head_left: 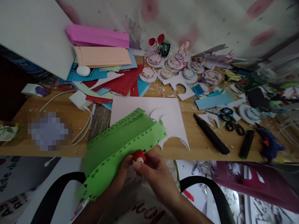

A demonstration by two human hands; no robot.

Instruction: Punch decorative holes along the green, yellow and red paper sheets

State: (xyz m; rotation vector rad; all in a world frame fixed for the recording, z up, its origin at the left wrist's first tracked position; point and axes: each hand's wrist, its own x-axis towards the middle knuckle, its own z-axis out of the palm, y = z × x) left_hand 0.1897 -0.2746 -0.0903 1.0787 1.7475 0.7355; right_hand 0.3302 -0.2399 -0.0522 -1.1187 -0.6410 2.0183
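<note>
Between left hand (121, 175) and right hand (160, 172) | red-topped punch (138, 155), touching both

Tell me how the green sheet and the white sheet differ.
Holes: the green sheet has rows of small punched stars, hearts and other shapes; the white sheet has large curved cuts instead.
Pose: the green sheet is bent and juts past the table edge toward the person; the white sheet lies on the table.
View: the green sheet hides part of the white sheet.
Both are thin sheets with pieces cut out along an edge.
</note>
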